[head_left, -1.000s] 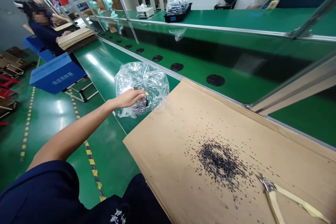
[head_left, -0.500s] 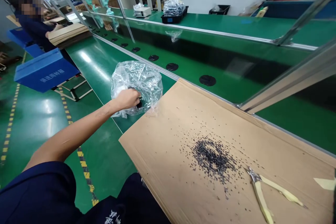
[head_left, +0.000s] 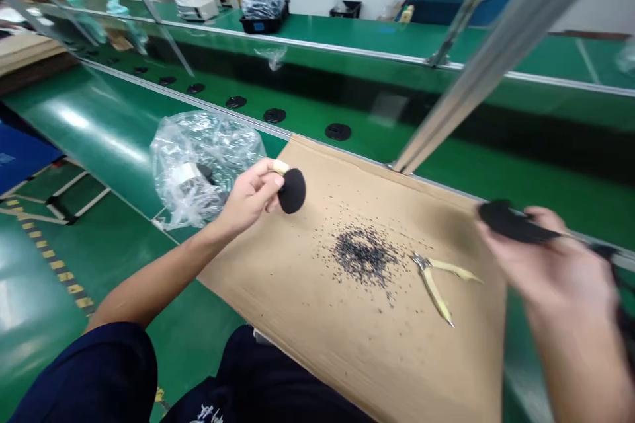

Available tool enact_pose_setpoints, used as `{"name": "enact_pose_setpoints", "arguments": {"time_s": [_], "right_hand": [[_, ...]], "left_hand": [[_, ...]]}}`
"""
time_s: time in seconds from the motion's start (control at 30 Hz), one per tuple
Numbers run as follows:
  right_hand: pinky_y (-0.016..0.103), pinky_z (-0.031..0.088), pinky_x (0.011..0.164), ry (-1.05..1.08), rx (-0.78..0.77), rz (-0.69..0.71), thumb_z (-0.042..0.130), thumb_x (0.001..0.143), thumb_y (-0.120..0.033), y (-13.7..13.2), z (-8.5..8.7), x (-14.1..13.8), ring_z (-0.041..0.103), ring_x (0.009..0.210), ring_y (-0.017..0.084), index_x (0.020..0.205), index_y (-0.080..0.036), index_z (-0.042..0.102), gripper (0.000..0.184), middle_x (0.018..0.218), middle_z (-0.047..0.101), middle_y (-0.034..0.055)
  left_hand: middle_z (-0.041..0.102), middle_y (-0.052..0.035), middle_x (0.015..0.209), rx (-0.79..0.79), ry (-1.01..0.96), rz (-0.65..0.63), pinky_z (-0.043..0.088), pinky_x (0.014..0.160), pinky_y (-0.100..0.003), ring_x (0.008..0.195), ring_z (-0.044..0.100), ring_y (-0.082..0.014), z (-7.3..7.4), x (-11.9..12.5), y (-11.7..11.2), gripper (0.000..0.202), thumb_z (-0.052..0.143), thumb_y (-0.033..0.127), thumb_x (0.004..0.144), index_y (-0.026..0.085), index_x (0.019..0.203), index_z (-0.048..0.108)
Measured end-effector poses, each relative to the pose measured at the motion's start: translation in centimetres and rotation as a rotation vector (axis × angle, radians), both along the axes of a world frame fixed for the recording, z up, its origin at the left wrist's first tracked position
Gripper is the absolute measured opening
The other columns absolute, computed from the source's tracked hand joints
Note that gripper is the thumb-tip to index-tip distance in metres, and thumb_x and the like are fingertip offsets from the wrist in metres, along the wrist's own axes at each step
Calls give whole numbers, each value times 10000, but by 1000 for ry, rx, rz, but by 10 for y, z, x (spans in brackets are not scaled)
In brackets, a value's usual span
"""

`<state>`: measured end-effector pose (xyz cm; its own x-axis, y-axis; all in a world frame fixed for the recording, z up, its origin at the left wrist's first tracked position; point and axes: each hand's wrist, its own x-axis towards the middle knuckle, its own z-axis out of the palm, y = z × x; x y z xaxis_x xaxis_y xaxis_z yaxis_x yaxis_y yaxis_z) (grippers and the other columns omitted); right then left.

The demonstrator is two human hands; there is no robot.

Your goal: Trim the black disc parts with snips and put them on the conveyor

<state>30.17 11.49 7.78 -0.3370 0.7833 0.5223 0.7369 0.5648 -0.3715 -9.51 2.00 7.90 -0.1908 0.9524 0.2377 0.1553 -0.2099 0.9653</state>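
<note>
My left hand [head_left: 253,195] pinches a small round black piece [head_left: 292,192] by its edge, above the cardboard's left part. At the right, my right hand [head_left: 550,264] is closed around a larger flat black disc [head_left: 513,221] with a notch in its rim; motion blurs this hand. Between the hands lies a brown cardboard sheet [head_left: 307,337] bearing a scatter of tiny black bits [head_left: 364,251]. Yellow-handled nippers [head_left: 434,287] rest on it with their handles spread. Just left of my left hand stands a clear plastic bag [head_left: 213,132] with pale and dark pieces inside.
A row of black discs [head_left: 338,131] lies along the green conveyor [head_left: 302,96] behind the cardboard. A metal post [head_left: 476,73] slants up at the right. A blue bin [head_left: 20,158] stands at the far left, and a black tray [head_left: 265,23] sits on the back shelf.
My left hand has come out of the plastic bag and moved right with a round black piece. My right hand has entered view holding a black disc. The view has turned right.
</note>
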Motion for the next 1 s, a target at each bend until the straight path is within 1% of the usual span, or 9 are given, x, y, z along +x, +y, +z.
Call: {"name": "enact_pose_setpoints", "arguments": {"time_s": [0.03, 0.13, 0.2, 0.27, 0.37, 0.43, 0.6, 0.77, 1.0], "right_hand": [[416, 580, 677, 188, -251, 80, 86, 1079, -244, -13, -2, -5, 760, 948, 228, 1066, -222, 724, 638, 1014, 740, 163], [488, 623, 747, 641, -930, 173, 157, 1062, -267, -54, -11, -40, 736, 1039, 237, 1247, -276, 571, 453, 1355, 667, 146], [491, 640, 759, 830, -1199, 170, 157, 1079, -384, -77, -15, -63, 718, 1047, 234, 1238, -283, 540, 427, 1327, 670, 133], [477, 651, 763, 977, -1344, 208, 224, 1063, -536, -93, -19, -77, 709, 1019, 238, 1254, -276, 541, 452, 1240, 684, 125], [352, 647, 729, 1072, -1388, 288, 698, 893, -454, -107, -25, -76, 685, 892, 184, 1320, -288, 538, 485, 1160, 688, 82], [280, 625, 680, 1069, -1342, 266, 841, 772, -308, -110, -32, -69, 657, 856, 152, 1324, -289, 551, 625, 1150, 672, 60], [220, 536, 541, 964, -1164, 131, 871, 760, -340, -113, -49, -54, 582, 745, 105, 1163, -251, 601, 494, 1036, 626, 17], [223, 488, 580, 866, -1063, 118, 837, 813, -419, -116, -51, -49, 552, 688, 93, 1002, -194, 681, 333, 859, 629, -3], [236, 433, 541, 834, -1029, 126, 772, 872, -453, -123, -57, -57, 472, 601, 94, 848, -190, 658, 288, 697, 544, -38]], "left_hand": [[545, 79, 573, -6, -29, -57, 362, 388, -171, 376, 466, -42, -5, 20, 4, 241, 683, 407, 916, 190, 997, 617], [601, 54, 623, -24, -87, -228, 396, 391, -163, 392, 491, -34, -20, 77, 8, 183, 657, 338, 945, 173, 1023, 642], [673, 14, 713, 8, -98, -313, 495, 471, -169, 472, 578, -49, -28, 103, 5, 141, 639, 284, 958, 162, 1026, 662], [733, -41, 879, 95, -64, -355, 600, 653, -209, 679, 698, -91, -35, 118, 2, 127, 624, 233, 964, 154, 1044, 682], [738, -85, 1056, 288, 16, -395, 614, 888, -305, 1004, 718, -155, -41, 122, -2, 158, 564, 212, 996, 159, 1035, 708], [728, -87, 1067, 369, 34, -428, 601, 915, -336, 1055, 696, -168, -45, 120, -2, 232, 507, 254, 1032, 167, 989, 717], [704, -72, 1059, 282, 125, -421, 605, 915, -336, 1056, 683, -173, -60, 123, -5, 109, 686, 213, 943, 179, 1044, 711], [682, -113, 1291, 288, 253, -421, 636, 937, -351, 1207, 675, -213, -72, 128, -10, 416, 714, 207, 930, 206, 1338, 635], [787, -81, 1083, 444, 531, -392, 621, 882, -345, 991, 742, -183, -78, 133, -9, 235, 718, 208, 946, 160, 1174, 689]]}}
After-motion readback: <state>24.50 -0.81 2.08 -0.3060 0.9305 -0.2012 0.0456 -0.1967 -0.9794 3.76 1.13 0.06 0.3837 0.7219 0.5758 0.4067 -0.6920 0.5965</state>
